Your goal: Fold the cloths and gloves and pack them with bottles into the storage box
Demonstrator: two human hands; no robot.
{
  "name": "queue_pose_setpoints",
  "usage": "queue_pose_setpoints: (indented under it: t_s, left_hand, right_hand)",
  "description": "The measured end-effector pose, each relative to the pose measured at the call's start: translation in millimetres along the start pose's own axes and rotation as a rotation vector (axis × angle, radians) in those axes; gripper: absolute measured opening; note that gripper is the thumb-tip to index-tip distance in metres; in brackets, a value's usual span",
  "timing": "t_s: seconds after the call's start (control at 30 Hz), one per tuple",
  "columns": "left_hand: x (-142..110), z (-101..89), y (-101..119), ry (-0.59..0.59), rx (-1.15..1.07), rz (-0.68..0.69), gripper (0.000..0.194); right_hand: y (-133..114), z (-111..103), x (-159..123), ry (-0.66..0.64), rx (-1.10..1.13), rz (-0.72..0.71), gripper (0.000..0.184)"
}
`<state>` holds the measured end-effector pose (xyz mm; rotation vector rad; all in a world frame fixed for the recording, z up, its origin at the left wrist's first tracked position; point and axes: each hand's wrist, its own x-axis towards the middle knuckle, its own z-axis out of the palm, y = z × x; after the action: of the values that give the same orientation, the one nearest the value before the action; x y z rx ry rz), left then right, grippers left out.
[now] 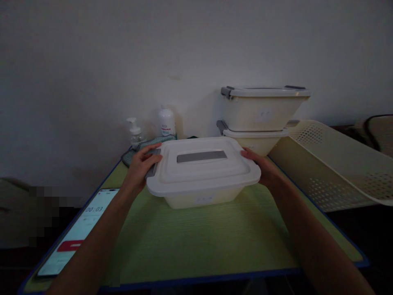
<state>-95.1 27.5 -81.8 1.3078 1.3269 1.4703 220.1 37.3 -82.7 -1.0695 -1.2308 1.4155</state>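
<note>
The left hand [139,167] and right hand [260,166], partly open, grip opposite ends of the lidded white box [202,166] above the green table [196,241]; its contents are hidden; two closed boxes [260,116] stand stacked behind.

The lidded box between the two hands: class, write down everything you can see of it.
The box looks plastic, with a cream, tapering body and faint marks on its front. Its white lid is on, with rounded corners and a grey strip along the top. A grey clasp shows at the left end, under the left hand; the right hand grips the other end. It sits upright, over or on the green table.
</note>
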Motion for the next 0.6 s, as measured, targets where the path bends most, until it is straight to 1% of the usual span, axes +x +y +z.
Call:
queue_pose_setpoints:
  t_s: [0.1, 0.23, 0.37, 0.47, 0.6]
  left_hand:
    - [2.3, -3.0, 4.6, 0.013, 0.107, -0.034, 0.051]
    - [6.1, -8.5, 10.1, -0.004, 0.256, 0.022, 0.047]
    - [8.3, -13.3, 7.1, -0.008, 0.305, 0.061, 0.043]
    - [9.6, -13.7, -2.3, -0.045, 0.189, 0.025, 0.042]
    - [11.1, -9.6, -13.5, -0.102, -0.049, -0.107, 0.048]
  right_hand:
    - [1.6, -0.5, 2.0, -0.024, -0.022, -0.001, 0.041]
    - [3.1, -3.8, 4.4, -0.038, -0.054, -0.003, 0.041]
    - [3.5, -4.3, 4.9, -0.032, -0.042, -0.001, 0.04]
    - [3.3, -4.2, 3.6, -0.016, -0.013, 0.003, 0.039]
    - [3.4, -4.7, 1.4, -0.027, -0.029, -0.015, 0.037]
